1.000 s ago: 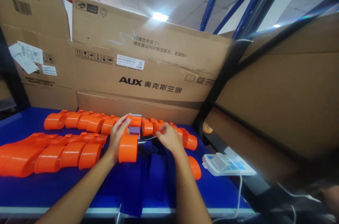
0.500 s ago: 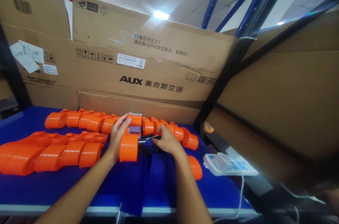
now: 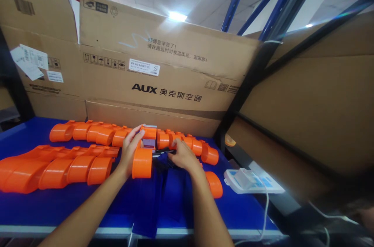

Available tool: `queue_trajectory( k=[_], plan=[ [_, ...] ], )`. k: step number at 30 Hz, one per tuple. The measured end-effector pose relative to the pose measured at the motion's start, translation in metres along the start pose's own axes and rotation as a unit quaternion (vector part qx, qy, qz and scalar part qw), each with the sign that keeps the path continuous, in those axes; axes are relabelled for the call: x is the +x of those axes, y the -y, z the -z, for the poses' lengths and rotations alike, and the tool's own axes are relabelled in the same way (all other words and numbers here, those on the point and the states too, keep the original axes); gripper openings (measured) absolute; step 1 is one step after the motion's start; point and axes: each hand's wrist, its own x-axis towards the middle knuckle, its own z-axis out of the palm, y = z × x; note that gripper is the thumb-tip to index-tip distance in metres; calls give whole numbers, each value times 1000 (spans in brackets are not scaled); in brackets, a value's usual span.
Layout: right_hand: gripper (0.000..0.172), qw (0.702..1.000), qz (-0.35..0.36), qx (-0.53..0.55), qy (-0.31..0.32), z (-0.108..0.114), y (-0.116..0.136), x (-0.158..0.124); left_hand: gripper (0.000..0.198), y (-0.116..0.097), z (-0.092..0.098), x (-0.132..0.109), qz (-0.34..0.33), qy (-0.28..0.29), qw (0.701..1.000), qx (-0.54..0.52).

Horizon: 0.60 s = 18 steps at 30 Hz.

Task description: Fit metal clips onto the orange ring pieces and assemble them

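Observation:
My left hand [image 3: 129,152] is wrapped round an orange plastic housing [image 3: 142,162] that stands on the blue table [image 3: 87,204], with the thumb up near a grey metal insert [image 3: 149,142] at its top. To its right, my right hand [image 3: 183,156] is closed on a thin dark tool [image 3: 163,151] whose tip points left toward the housing. Behind both hands runs a row of orange housings [image 3: 96,134].
A second, nearer row of orange housings [image 3: 55,167] lies at the left. One loose orange part [image 3: 214,184] sits by my right forearm. A white and blue device [image 3: 253,181] with a cable rests at the table's right edge. Big cardboard boxes [image 3: 152,71] wall the back.
My right hand has shifted slightly left and closer to the housing with the dark tool. The left hand and the housing have stayed put.

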Motion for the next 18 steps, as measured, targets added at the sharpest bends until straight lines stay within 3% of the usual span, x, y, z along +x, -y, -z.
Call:
queue_trajectory(
  k=[4,9,14,18],
  plan=[
    [28,998,4,45,-31,2,-4,1,68,0,0,0,-1,-4,1000,3],
    [19,980,8,155,-121,6,-10,3,69,2,0,1,-6,2,1000,4],
    [16,931,43,298,-206,6,-4,6,67,4,0,1,-13,5,1000,23],
    [17,888,71,403,-208,4,6,6,68,6,0,1,-12,13,999,30]
  ],
)
